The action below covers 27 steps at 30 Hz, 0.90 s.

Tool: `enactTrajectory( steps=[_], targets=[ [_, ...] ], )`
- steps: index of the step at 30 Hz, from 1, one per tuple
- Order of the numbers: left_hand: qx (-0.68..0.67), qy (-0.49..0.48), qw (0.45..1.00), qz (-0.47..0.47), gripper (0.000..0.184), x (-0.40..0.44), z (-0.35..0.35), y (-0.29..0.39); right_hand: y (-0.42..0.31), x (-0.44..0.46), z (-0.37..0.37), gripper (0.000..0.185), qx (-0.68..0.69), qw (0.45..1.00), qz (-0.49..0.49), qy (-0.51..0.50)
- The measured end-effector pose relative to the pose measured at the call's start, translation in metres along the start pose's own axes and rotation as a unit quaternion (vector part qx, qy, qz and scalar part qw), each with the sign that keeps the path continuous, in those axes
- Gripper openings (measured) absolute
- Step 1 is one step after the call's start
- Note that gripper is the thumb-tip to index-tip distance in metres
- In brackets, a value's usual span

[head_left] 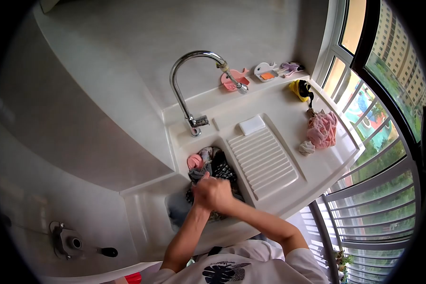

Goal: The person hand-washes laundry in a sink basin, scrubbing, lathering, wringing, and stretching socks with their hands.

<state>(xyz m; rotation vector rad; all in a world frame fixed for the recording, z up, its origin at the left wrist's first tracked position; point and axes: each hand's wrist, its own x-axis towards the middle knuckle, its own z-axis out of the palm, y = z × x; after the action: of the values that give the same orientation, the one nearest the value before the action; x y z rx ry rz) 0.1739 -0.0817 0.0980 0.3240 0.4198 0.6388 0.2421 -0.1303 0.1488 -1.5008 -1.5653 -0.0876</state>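
My left hand (202, 190) and my right hand (220, 195) are pressed together over the basin of a white laundry sink (144, 208). Fingers of both are closed and slightly blurred, so whatever lies between them is hidden. Just beyond and beneath them is a heap of wet-looking clothes (222, 166), dark patterned, grey and pink. Murky water (176, 208) shows at the basin's left side. To the right of my hands, a ribbed washboard (265, 163) is moulded into the counter, with a white soap bar (252, 125) at its top end.
A chrome faucet (174, 83) arches behind the basin. On the right counter lie a pink cloth (323, 130), a small white cloth (306, 147) and a yellow-and-black bundle (300, 90). Pink (229, 83) and white whale-shaped soap dishes (260, 72) stand along the wall. Windows border the right.
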Motion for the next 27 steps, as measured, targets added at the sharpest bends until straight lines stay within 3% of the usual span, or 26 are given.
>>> enactTrajectory(
  steps=[1,2,4,5,7,10,11,12,14,15,16,18,20,21,22,23,24,25,26,27],
  targets=[
    [-0.039,-0.134,0.988,0.072,0.024,0.001,-0.014,-0.004,-0.022,-0.01,0.001,0.014,0.028,0.997,-0.067,-0.037],
    [-0.087,-0.26,0.954,0.123,0.024,0.003,-0.029,-0.009,-0.023,-0.011,0.004,0.014,0.029,0.997,-0.065,-0.039],
    [-0.148,-0.411,0.89,-0.129,0.022,0.012,-0.061,0.013,-0.016,-0.011,0.014,0.013,0.032,0.99,-0.122,-0.063],
    [-0.094,-0.178,0.977,-0.073,0.022,-0.001,-0.064,0.006,-0.001,0.0,0.023,0.013,0.025,0.995,-0.074,-0.062],
    [-0.019,0.118,0.991,-0.066,0.02,-0.017,-0.019,0.02,0.029,0.017,0.035,0.011,-0.053,0.998,0.029,-0.028],
    [-0.062,0.113,0.988,-0.084,0.022,-0.011,-0.028,0.027,-0.002,0.009,0.03,0.012,-0.017,0.998,0.021,-0.063],
    [-0.076,-0.003,0.987,-0.145,0.029,-0.002,-0.055,0.033,-0.02,-0.006,0.03,0.009,0.013,0.996,-0.036,-0.075],
    [-0.089,-0.117,0.968,-0.202,0.042,-0.002,-0.059,0.038,-0.021,-0.015,0.034,0.009,0.012,0.996,-0.033,-0.08],
    [-0.09,-0.163,0.968,-0.168,0.04,-0.002,-0.059,0.036,-0.023,-0.022,0.041,0.009,-0.002,0.993,-0.082,-0.086],
    [-0.099,-0.103,0.98,-0.139,0.035,-0.009,-0.057,0.03,-0.027,-0.021,0.04,0.009,-0.009,0.99,-0.106,-0.089],
    [-0.104,-0.043,0.988,-0.108,0.032,-0.016,-0.054,0.023,-0.015,-0.012,0.035,0.01,0.016,0.992,-0.055,-0.114],
    [-0.067,0.109,0.989,-0.072,0.027,-0.032,-0.01,0.025,0.007,0.014,0.037,0.015,-0.019,0.998,0.05,-0.043],
    [-0.043,0.104,0.987,-0.117,0.026,-0.025,-0.027,0.024,-0.001,0.018,0.031,0.019,-0.02,0.995,0.087,-0.041],
    [-0.043,0.104,0.987,-0.117,0.026,-0.01,-0.051,0.025,-0.012,0.008,0.03,0.014,-0.01,0.997,0.01,-0.069],
    [-0.084,-0.136,0.977,-0.144,0.027,0.004,-0.075,0.027,-0.031,-0.006,0.083,0.013,-0.195,0.95,0.243,0.031],
    [-0.11,-0.241,0.952,-0.151,0.028,0.003,-0.073,0.029,-0.058,0.006,0.111,0.013,-0.36,0.806,0.452,0.126],
    [-0.13,-0.344,0.917,-0.157,0.029,0.001,-0.07,0.032,-0.059,0.006,0.112,0.013,-0.407,0.792,0.442,0.107],
    [-0.13,-0.342,0.918,-0.155,0.029,-0.006,-0.068,0.026,-0.045,-0.003,0.099,0.013,-0.405,0.793,0.442,0.105],
    [-0.168,-0.257,0.947,-0.091,0.028,-0.016,-0.07,0.013,-0.023,-0.007,0.059,0.013,-0.2,0.958,0.204,0.016],
    [-0.118,-0.064,0.987,-0.086,0.027,-0.022,-0.058,0.014,-0.004,-0.003,0.033,0.014,0.032,0.995,-0.063,-0.074]
  ],
)
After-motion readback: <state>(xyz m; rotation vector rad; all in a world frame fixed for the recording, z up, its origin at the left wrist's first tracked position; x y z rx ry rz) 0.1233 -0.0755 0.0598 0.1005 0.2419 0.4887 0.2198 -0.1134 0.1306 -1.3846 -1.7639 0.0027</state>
